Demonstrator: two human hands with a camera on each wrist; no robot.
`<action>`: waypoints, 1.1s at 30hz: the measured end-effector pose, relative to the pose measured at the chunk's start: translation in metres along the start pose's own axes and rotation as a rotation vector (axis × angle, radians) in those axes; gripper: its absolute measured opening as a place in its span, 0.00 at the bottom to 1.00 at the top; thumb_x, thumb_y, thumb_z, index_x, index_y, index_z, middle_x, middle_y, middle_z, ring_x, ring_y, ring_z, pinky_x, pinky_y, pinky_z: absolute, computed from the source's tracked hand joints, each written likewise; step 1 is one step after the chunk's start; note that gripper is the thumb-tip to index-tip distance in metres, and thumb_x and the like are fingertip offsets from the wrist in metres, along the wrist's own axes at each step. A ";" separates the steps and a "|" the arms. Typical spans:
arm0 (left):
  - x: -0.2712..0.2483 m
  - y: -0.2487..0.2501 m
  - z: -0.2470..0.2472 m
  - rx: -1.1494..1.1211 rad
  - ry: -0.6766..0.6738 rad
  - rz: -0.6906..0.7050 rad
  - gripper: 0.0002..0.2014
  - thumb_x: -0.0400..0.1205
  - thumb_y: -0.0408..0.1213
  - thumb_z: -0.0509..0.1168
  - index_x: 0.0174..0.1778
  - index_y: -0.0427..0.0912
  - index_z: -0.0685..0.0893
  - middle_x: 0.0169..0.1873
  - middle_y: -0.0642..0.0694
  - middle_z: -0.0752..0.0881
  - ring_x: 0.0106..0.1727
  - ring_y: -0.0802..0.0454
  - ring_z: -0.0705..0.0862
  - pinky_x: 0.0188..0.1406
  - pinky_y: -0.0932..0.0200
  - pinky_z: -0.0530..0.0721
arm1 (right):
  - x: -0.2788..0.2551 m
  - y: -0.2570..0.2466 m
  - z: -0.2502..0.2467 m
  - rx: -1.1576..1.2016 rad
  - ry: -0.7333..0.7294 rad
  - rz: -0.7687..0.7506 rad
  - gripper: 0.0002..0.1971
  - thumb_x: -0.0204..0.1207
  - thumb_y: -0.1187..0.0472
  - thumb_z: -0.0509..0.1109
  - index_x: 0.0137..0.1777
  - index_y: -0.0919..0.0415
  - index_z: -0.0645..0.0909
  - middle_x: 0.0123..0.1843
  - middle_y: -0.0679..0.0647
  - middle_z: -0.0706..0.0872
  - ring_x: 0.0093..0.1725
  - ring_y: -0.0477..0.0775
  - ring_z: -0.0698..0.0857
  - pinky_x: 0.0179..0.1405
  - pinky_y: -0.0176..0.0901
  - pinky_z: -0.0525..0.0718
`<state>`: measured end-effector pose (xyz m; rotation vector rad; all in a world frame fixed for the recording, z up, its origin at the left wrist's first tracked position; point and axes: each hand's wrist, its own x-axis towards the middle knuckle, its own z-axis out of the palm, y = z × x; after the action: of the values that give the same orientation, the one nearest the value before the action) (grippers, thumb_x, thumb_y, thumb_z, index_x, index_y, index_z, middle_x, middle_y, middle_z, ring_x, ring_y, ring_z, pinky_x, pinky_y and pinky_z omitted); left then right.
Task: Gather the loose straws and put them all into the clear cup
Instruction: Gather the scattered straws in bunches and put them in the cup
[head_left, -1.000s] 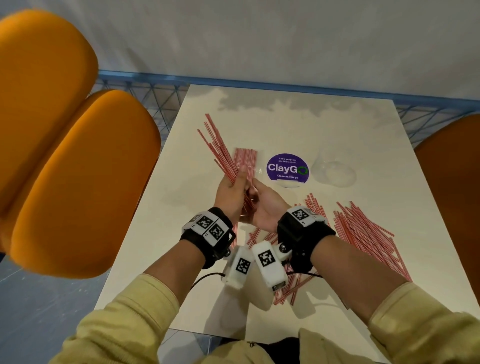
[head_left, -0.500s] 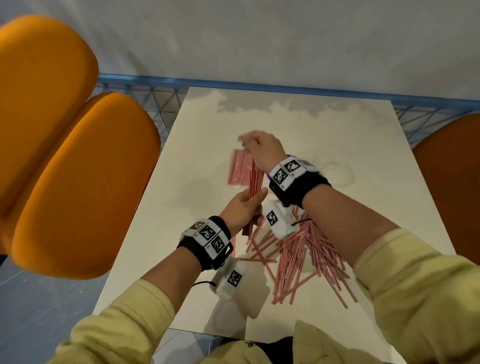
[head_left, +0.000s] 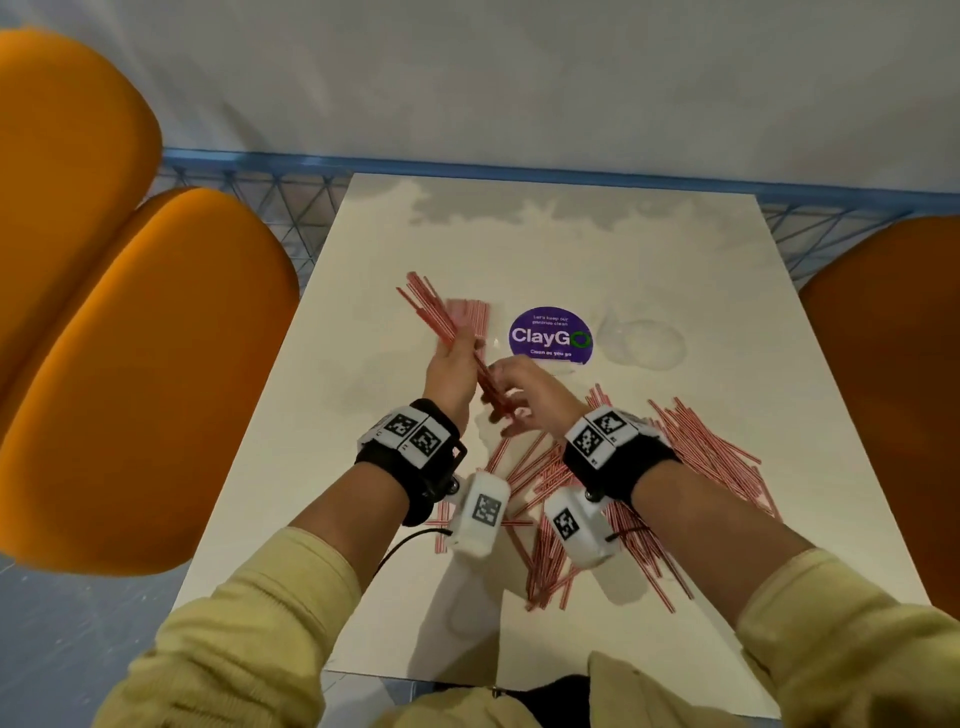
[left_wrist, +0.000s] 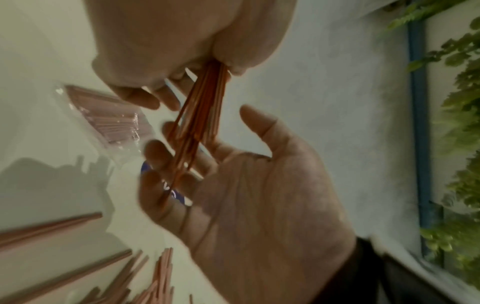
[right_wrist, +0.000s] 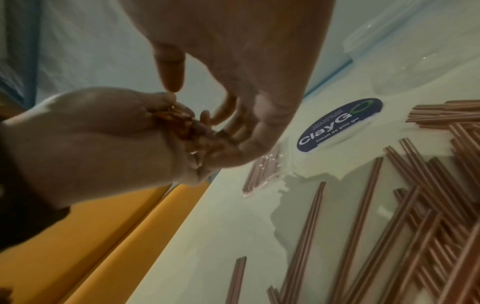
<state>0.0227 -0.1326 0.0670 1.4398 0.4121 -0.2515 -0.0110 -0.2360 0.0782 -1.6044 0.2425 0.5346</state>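
Observation:
My left hand (head_left: 451, 366) grips a bundle of red striped straws (head_left: 431, 312) above the white table (head_left: 571, 244); the straws fan out up and to the left. In the left wrist view the bundle (left_wrist: 201, 115) runs down out of that fist (left_wrist: 182, 41). My right hand (head_left: 519, 387) is beside it, palm open (left_wrist: 259, 195), its fingers touching the bundle's lower ends. The clear cup (head_left: 644, 343) lies on its side, right of the purple sticker (head_left: 550, 338). Loose straws (head_left: 711, 457) are heaped under and to the right of my right wrist.
A clear wrapper with straws in it (head_left: 474, 318) lies just beyond my left hand. Orange chairs stand at the left (head_left: 130, 364) and at the right (head_left: 893, 364). A blue rail (head_left: 519, 171) runs behind the table's far edge.
Half a second ago my right hand reached forward over the straw wrapper; it has drawn back to the bundle's lower ends. My left hand still grips the bundle, now a little higher.

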 end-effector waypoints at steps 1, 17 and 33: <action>0.001 0.000 0.005 -0.020 -0.009 -0.031 0.21 0.85 0.53 0.53 0.54 0.37 0.79 0.46 0.43 0.82 0.47 0.47 0.81 0.47 0.55 0.81 | 0.000 0.001 -0.001 -0.035 -0.022 -0.013 0.12 0.79 0.61 0.59 0.61 0.60 0.68 0.42 0.55 0.81 0.32 0.50 0.80 0.24 0.38 0.77; 0.019 0.016 0.082 -0.047 -0.062 0.133 0.15 0.82 0.39 0.64 0.61 0.36 0.74 0.36 0.47 0.87 0.36 0.53 0.85 0.40 0.56 0.84 | 0.010 0.012 -0.070 -0.589 0.135 -0.208 0.06 0.83 0.61 0.55 0.54 0.61 0.70 0.35 0.56 0.77 0.35 0.55 0.76 0.37 0.46 0.72; 0.056 0.020 0.168 0.083 0.095 0.304 0.05 0.86 0.41 0.54 0.51 0.48 0.74 0.29 0.49 0.78 0.19 0.52 0.79 0.24 0.56 0.83 | 0.029 -0.015 -0.139 -0.517 0.190 -0.104 0.12 0.82 0.55 0.55 0.39 0.56 0.74 0.32 0.52 0.78 0.30 0.51 0.75 0.29 0.40 0.70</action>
<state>0.1020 -0.2917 0.0746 1.5782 0.2563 0.0455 0.0474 -0.3661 0.0811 -2.1623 0.1676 0.3808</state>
